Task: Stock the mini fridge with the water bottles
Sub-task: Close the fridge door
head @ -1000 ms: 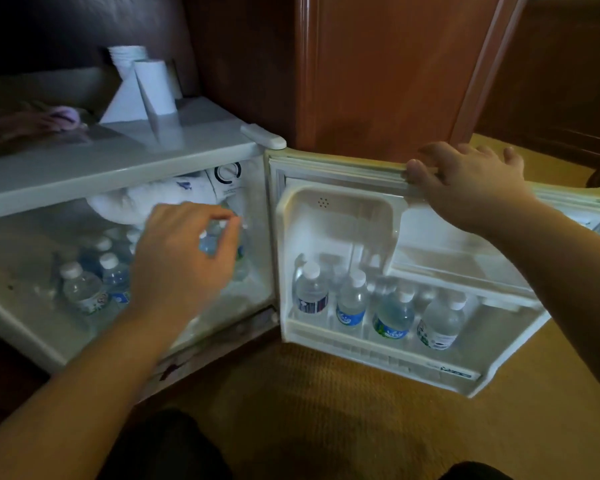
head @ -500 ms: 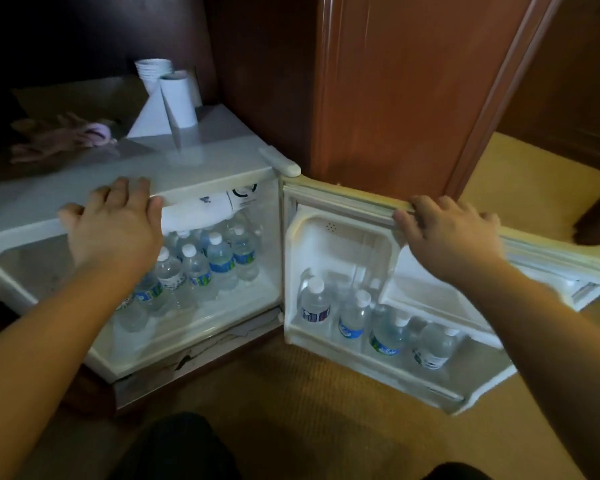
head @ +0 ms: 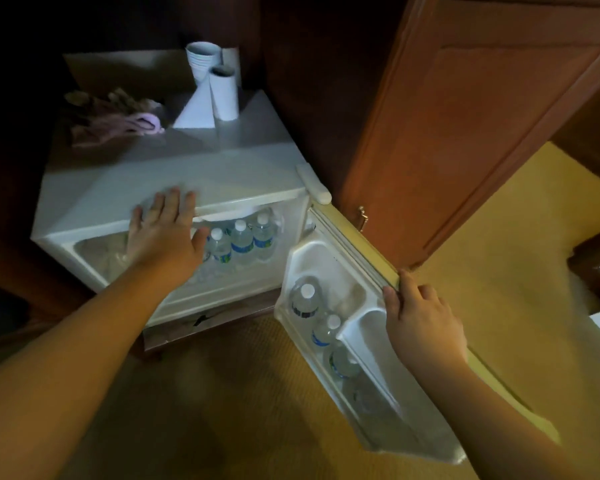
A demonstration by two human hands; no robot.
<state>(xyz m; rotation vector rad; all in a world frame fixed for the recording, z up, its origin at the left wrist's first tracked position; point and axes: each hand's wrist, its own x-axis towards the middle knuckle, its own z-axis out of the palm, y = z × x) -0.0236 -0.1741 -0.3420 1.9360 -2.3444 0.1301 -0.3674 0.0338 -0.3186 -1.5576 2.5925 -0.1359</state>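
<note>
Grip: your right hand (head: 423, 323) grasps the top edge of the door (head: 354, 258); your left hand (head: 163, 237) lies flat, fingers straight, on the fridge (head: 187, 181) front lip, holding nothing.
Bottles: a row (head: 241, 237) stands upright on the inner shelf; more (head: 323, 327) sit in the door rack.
Done: stocking looks finished, since neither hand carries a bottle and none waits outside.
Left: likely only swinging the door closed.
Top: cups (head: 201, 62), a paper roll (head: 224, 93) and a cloth (head: 118, 119) sit clear of the door.
</note>
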